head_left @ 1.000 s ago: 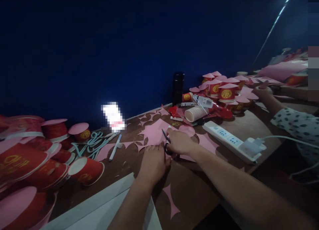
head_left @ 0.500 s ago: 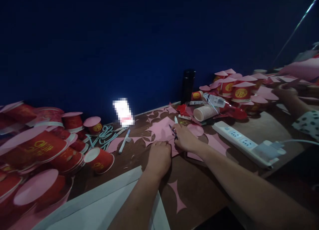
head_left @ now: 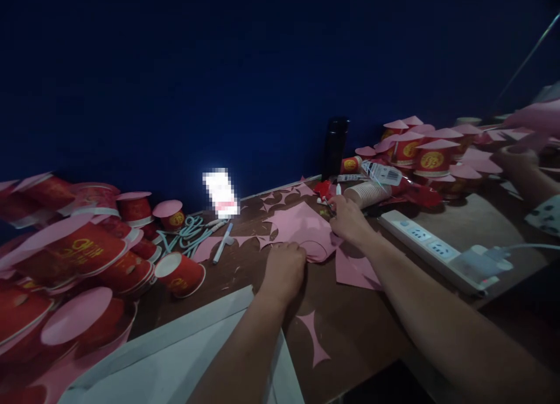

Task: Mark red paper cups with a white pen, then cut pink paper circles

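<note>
My left hand [head_left: 284,270] is closed at the near left edge of a pink paper sheet [head_left: 300,220], its fingers curled over the paper. A round outline shows on the sheet just right of those fingers. My right hand [head_left: 352,220] is past the sheet's right side, fingers pinched together beside a white marker [head_left: 338,189]. What sits between its fingers is mostly hidden. Under my right forearm lies another pink sheet [head_left: 356,271] with a curved cut-out.
Red paper cups [head_left: 180,276] with pink discs crowd the left; more capped cups [head_left: 432,159] stand at the back right. A power strip [head_left: 431,246], black bottle [head_left: 336,147], stacked cups [head_left: 363,194], capped pen [head_left: 223,242] and white board [head_left: 175,357] lie around. Another person's hand [head_left: 518,162] is far right.
My right hand has moved right and away from the pink sheet, with the dark thin tool it held no longer clearly visible. The sheet's round outline is now uncovered. My left hand stays on the paper.
</note>
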`<move>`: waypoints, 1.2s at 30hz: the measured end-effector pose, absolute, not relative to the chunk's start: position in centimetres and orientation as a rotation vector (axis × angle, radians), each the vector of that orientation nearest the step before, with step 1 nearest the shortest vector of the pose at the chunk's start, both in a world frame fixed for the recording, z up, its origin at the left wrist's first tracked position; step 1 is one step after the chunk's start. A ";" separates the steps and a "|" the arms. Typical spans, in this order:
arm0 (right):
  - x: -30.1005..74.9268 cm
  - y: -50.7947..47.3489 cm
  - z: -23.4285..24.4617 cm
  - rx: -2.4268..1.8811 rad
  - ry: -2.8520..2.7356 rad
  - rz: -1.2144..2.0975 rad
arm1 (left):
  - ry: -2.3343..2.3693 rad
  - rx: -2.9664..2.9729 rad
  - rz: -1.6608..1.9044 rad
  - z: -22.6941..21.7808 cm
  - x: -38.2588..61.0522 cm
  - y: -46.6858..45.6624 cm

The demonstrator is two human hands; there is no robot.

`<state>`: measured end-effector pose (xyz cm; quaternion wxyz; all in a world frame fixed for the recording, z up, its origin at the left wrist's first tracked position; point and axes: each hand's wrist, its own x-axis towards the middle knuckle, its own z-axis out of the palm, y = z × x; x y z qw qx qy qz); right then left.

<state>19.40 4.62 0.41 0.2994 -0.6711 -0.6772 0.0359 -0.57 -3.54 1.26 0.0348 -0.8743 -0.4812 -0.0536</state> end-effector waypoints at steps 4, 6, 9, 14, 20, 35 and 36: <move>19.7 4.6 0.7 -1.738 -1.753 0.099 | -1.531 -2.585 -0.197 1.3 -1.9 -2.7; 19.8 4.5 1.0 -1.683 -1.693 0.096 | -1.587 -2.452 -0.325 1.5 -3.1 -2.2; 20.0 4.5 1.5 -1.591 -1.570 0.131 | -1.652 -2.261 -0.531 1.7 -5.1 -1.7; 20.0 4.7 1.6 -1.492 -1.404 0.263 | -1.665 -2.040 -0.882 1.6 -6.6 -1.2; 19.4 4.6 1.4 -1.407 -1.354 0.321 | -1.527 -2.052 -1.014 1.3 -6.3 -1.5; 16.2 4.0 -1.5 -1.357 -1.614 0.574 | -1.453 -2.448 -0.770 1.1 -5.3 -1.4; 16.2 3.9 -1.5 -1.350 -1.646 0.542 | -1.442 -2.467 -0.762 1.0 -5.2 -1.5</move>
